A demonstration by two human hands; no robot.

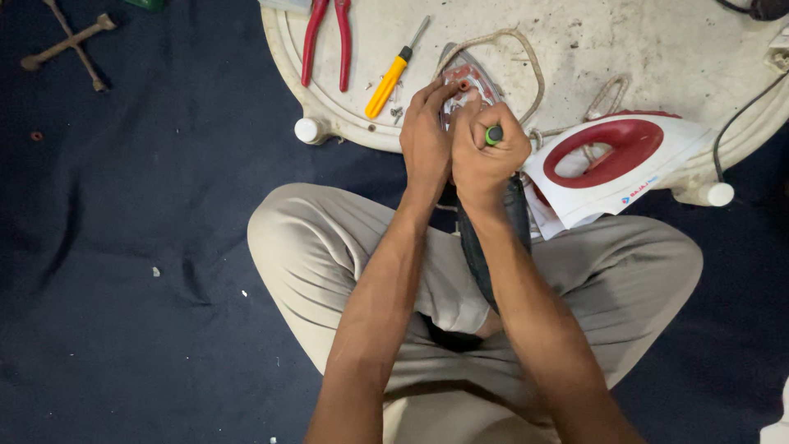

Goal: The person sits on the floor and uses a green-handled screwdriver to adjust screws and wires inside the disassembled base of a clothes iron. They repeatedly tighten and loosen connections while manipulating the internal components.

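**Both hands closed over an opened iron base at the table's edge**

The dark, boat-shaped metal iron base (485,222) stands on edge between the person's knees and the rim of the round, stained white plastic table (625,49). Its long axis runs near to far: the pointed, clear-and-red tip end lies up on the table, the broad dark end comes down toward the lap.

The left hand (426,136) is curled, its fingers bent over the upper part of the base and touching the red fitting there. The right hand (485,152) is clenched in a tight fist around the green-capped handle of a tool (493,134), which sticks up out of the fist; the shaft is hidden. The two hands press side by side, touching.

Just to the right lies the white and red plastic iron housing with an oval handle opening (612,164), half on the table. A frayed beige braided cord (514,45) loops behind the hands. To the left lie a yellow-handled screwdriver (390,78) and red-handled pliers (326,41). A rusty cross-shaped wrench (70,45) lies on the dark blue cloth floor (123,247).
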